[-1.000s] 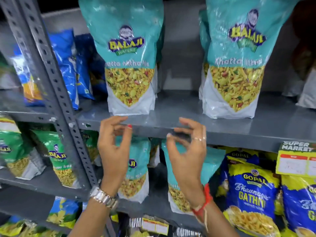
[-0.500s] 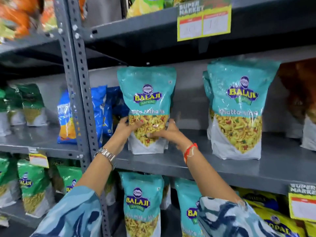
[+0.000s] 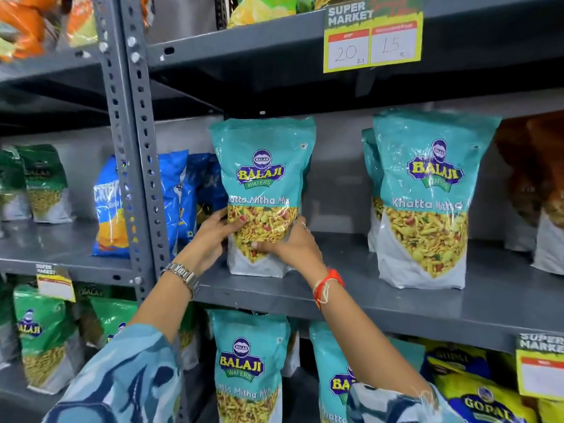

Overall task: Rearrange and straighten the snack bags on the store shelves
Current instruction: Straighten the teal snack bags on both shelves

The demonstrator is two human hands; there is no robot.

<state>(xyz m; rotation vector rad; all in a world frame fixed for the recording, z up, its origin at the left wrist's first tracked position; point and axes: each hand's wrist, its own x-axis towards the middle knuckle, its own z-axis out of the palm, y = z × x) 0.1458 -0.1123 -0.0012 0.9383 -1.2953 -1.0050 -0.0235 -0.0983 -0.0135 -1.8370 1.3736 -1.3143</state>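
Note:
A teal Khatta Mitha Mix bag [image 3: 262,166] stands upright on the grey middle shelf [image 3: 351,297]. My left hand [image 3: 213,236] presses its lower left side, thumb across the clear window. On the lower right side, my right hand [image 3: 290,245] grips the same bag with its fingers wrapped round the front. To the right, apart from it, a second teal bag [image 3: 427,196] stands with another one behind it. Blue chip bags [image 3: 180,196] lean just left of the held bag.
A perforated grey upright post [image 3: 137,154] runs down beside my left hand. A price tag [image 3: 372,38] hangs from the shelf above. Teal bags [image 3: 250,364] and yellow-blue Gopal bags [image 3: 476,398] fill the shelf below. Green bags [image 3: 45,184] stand at far left.
Both hands rose from below the shelf edge to the teal bag and closed on its lower sides. The view tilted up and pulled back, showing the shelf above.

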